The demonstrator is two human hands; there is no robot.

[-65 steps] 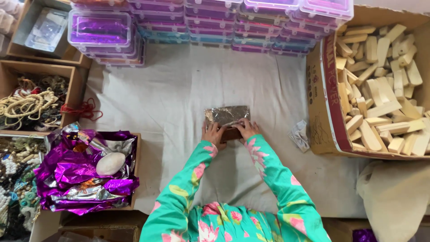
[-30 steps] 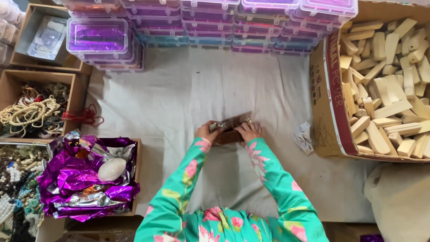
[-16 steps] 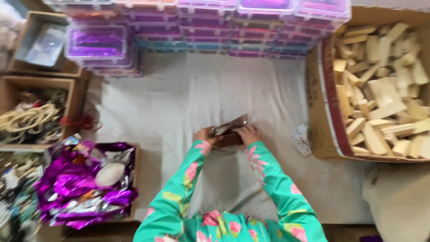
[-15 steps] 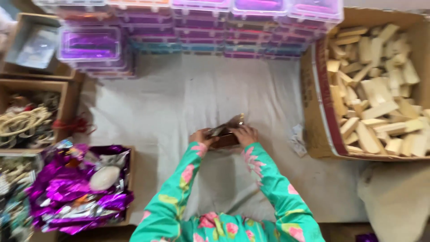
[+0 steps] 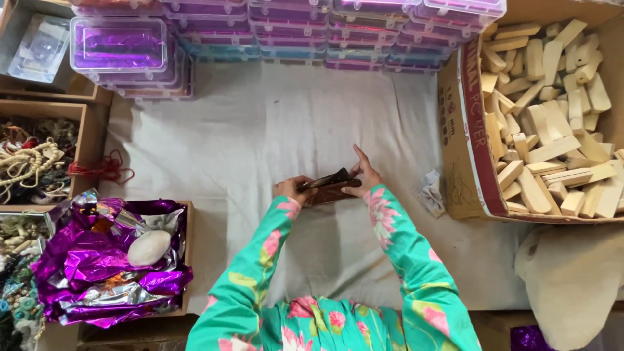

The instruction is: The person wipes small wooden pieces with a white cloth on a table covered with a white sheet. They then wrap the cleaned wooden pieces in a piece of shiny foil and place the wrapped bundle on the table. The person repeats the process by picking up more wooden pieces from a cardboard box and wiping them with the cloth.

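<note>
Partly hidden between both hands, a dark foil-wrapped block.

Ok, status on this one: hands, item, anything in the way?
Left hand and right hand both gripping a small foil-wrapped block. Held over the white cloth. Nothing blocking.

purple-lidded clear cases top-left | red-striped carton right
</note>
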